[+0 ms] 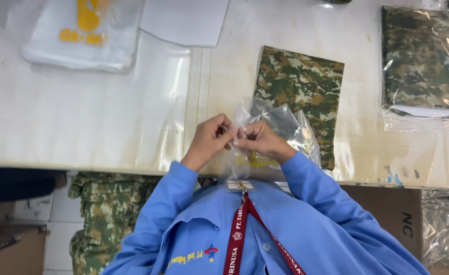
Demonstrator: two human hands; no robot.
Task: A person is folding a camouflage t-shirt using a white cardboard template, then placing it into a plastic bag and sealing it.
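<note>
1. Head view, hands: The left hand [210,138] and right hand [259,140] were together at the table's near edge, fingertips pinched on the mouth of a clear plastic bag [280,127]. Both were grasping the film; neither was released or fully clenched.

2. Head view, position: The bag stood crumpled between the hands and a folded camouflage cloth [298,97], which lay flat on the white table [82,122] just beyond the hands. The bag overlapped the cloth's near corner.

3. Head view, risk: The thin film, pinched at one small spot, could in my judgement tear or slip if the two hands pulled unevenly. The bag hung partly over the table edge and could drop towards the person's lap if let go.

4. Head view, containers: The clear bag appeared empty, though folds and glare hid part of its inside. A second camouflage piece sealed in clear wrap [420,61] lay at the far right, with a white sheet showing along its lower edge. A white carrier bag with yellow print [84,35] sat at the far left; its contents could not be seen. A blank white sheet [186,20] lay beside it.

5. Head view, surroundings: More camouflage fabric [110,209] was heaped below the table on the left, and a brown carton [387,219] stood to the right.
</note>
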